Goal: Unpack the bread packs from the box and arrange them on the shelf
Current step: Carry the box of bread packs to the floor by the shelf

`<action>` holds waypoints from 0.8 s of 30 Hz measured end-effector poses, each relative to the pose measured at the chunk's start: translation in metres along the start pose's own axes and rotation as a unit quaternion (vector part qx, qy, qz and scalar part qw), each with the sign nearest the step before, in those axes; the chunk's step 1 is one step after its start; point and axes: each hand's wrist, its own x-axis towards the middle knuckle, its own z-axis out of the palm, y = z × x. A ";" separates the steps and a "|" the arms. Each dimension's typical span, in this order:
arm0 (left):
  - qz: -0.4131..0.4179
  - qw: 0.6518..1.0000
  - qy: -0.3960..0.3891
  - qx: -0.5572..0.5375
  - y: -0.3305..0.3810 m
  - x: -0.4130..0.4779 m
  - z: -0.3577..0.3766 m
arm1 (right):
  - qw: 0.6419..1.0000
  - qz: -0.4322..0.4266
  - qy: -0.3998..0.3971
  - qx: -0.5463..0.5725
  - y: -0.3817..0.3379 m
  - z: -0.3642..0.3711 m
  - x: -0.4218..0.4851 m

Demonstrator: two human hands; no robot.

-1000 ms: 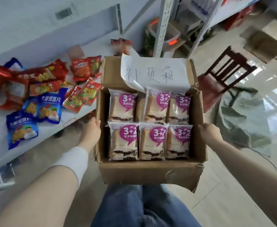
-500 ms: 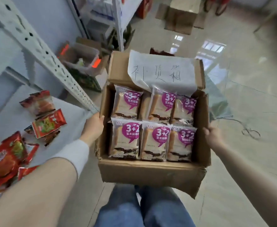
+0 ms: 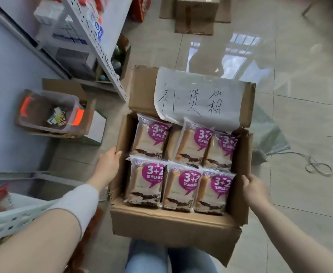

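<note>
A person holds an open cardboard box (image 3: 173,219) level in front of the jeans (image 3: 148,257), above a glossy tiled floor (image 3: 299,85). The left hand (image 3: 107,164) grips the box's left wall with the thumb hooked over the rim. The right hand (image 3: 255,189) clasps the right wall, its fingers curled over the edge.

Inside, the bread packs (image 3: 181,186) lie face up, six of them showing in two rows of three. Each clear wrapper carries a purple speech bubble printed "3+2" in white, with smaller Chinese characters beneath that begin 紫米. A paper sheet (image 3: 199,103) fixed to the raised far flap bears the handwritten characters 补货箱.

The white perforated shelving rack (image 3: 94,42) stands up and to the left, well apart from the box; the writing on its goods is too blurred to read. A clear plastic bin (image 3: 49,113) with orange latches sits left of the box. A tangled cord (image 3: 317,168) lies on the floor at right.
</note>
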 end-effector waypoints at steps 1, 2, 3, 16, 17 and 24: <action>0.002 1.000 -0.001 0.003 -0.003 0.023 0.011 | 1.000 0.007 0.002 0.008 -0.003 0.015 0.018; 0.003 1.000 -0.005 0.005 -0.007 0.044 0.023 | 1.000 0.016 0.006 0.011 -0.004 0.031 0.034; 0.001 1.000 -0.010 0.007 -0.012 0.063 0.034 | 1.000 0.027 0.007 0.008 -0.004 0.047 0.048; 0.013 0.998 -0.037 0.046 -0.043 0.176 0.102 | 0.997 0.072 -0.006 -0.027 -0.012 0.135 0.130; 0.017 0.998 -0.038 0.050 -0.043 0.179 0.103 | 0.997 0.076 -0.001 -0.029 -0.012 0.136 0.133; -0.043 0.998 -0.029 0.029 -0.018 0.168 0.104 | 0.995 0.098 -0.020 0.021 -0.017 0.136 0.126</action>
